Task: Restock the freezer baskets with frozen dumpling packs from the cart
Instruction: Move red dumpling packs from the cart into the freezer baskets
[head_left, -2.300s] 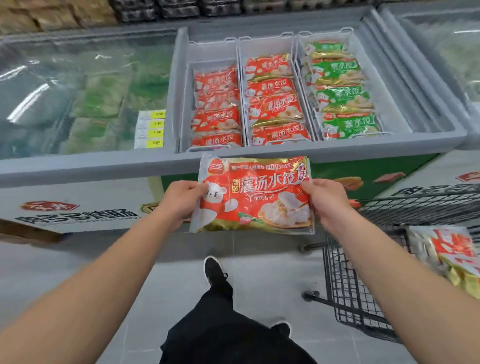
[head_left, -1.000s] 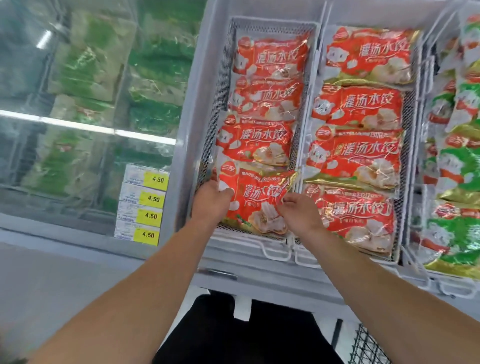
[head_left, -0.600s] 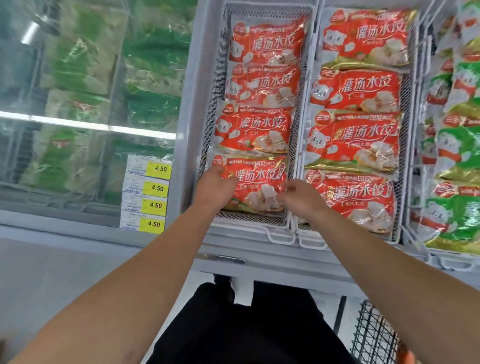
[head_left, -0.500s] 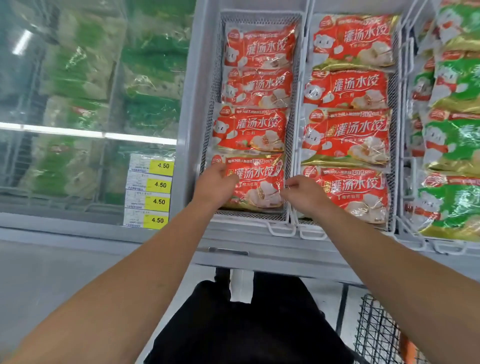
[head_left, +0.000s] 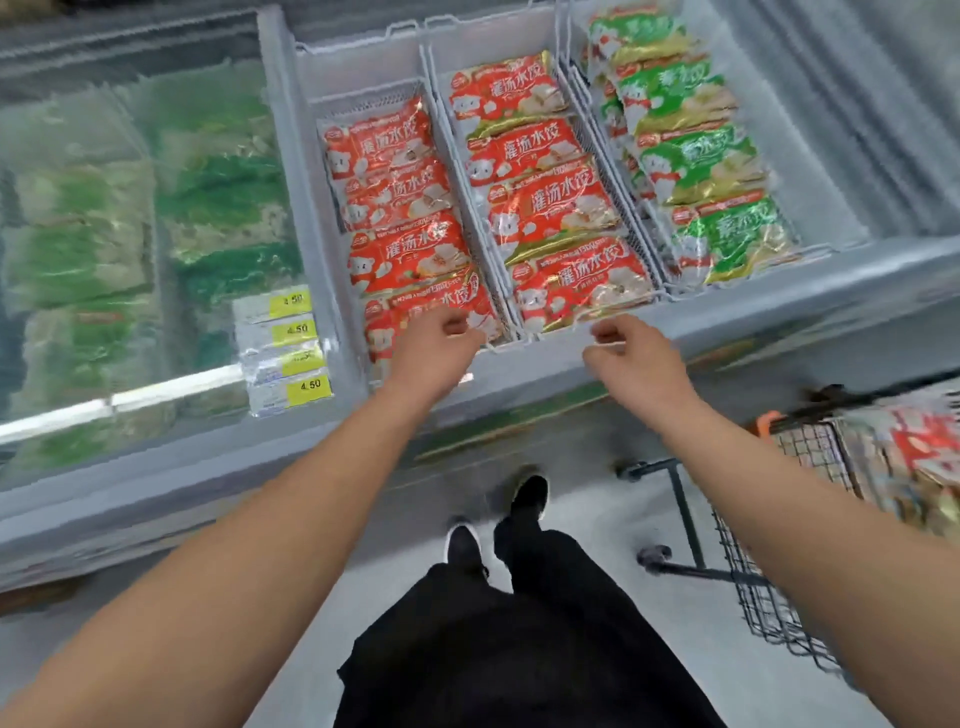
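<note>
While the red plastic dumpling pack (head_left: 426, 312) lies nearest you in the left white wire basket (head_left: 358, 98) at frame centre, your left hand (head_left: 434, 345) and right hand (head_left: 631, 358) hover empty, fingers loosely curled.

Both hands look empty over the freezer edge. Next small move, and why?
Probably turn right and reach the right hand to the cart for another pack. Both it and the left hand hold nothing, the red pack lies in the left basket, and packs remain in the cart.
</note>
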